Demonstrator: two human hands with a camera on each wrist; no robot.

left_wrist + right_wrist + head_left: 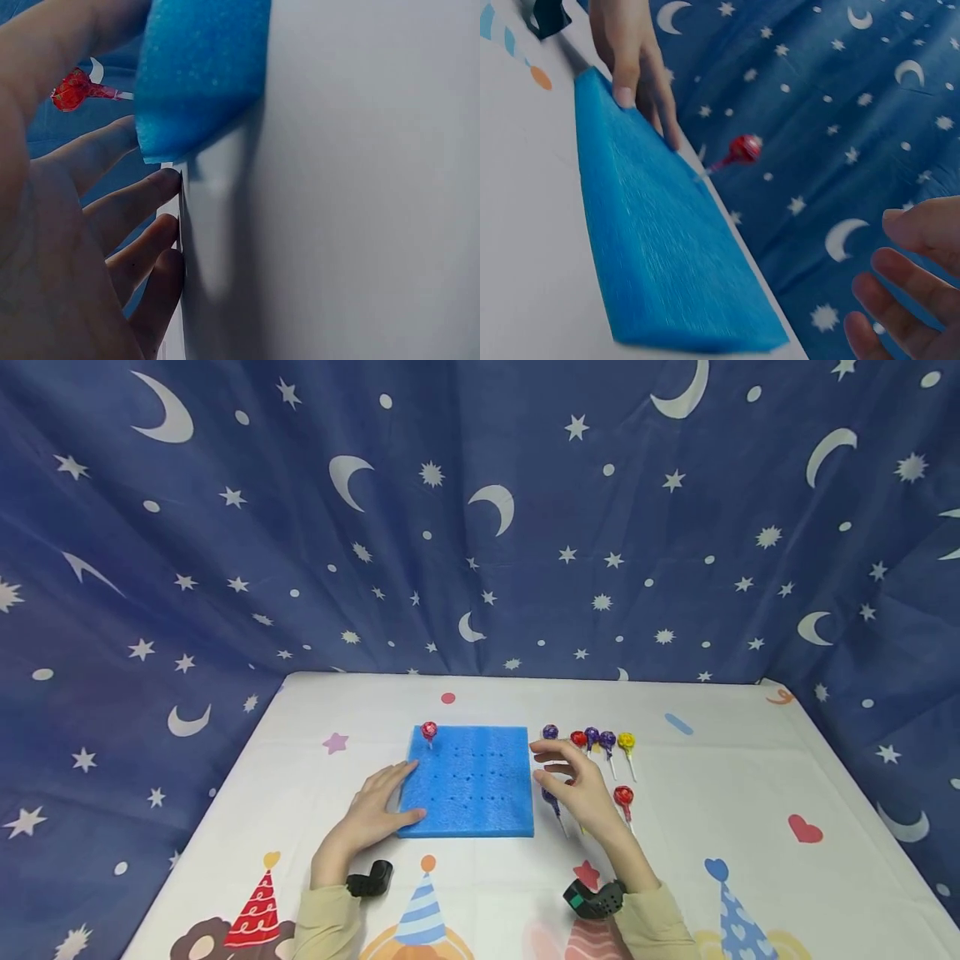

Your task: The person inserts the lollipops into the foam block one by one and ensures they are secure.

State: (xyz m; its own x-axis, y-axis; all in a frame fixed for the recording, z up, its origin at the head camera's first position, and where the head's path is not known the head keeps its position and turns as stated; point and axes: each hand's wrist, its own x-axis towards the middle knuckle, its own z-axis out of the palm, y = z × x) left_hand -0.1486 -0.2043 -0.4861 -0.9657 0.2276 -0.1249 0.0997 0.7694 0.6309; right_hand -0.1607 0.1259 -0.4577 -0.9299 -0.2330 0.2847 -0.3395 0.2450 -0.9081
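A blue foam board (483,818) with rows of small holes lies on the table. One red lollipop (429,731) stands upright by its stick near the board's far left corner. My left hand (369,814) rests along the board's left edge, its thumb and fingers spread and touching the foam (206,90). Over the board's right side hovers my right hand (588,789), fingers loosely bent; in the right wrist view nothing sits between its fingertips (889,262). Beneath and beside it lie loose lollipops, including a purple one (551,797) partly covered by the hand.
To the right of the board, a back row holds several lollipops, among them a purple one (608,741) and a yellow one (626,742). Closer to me lies a red lollipop (623,797). A starry blue curtain (480,527) hangs behind the white printed tablecloth (720,777).
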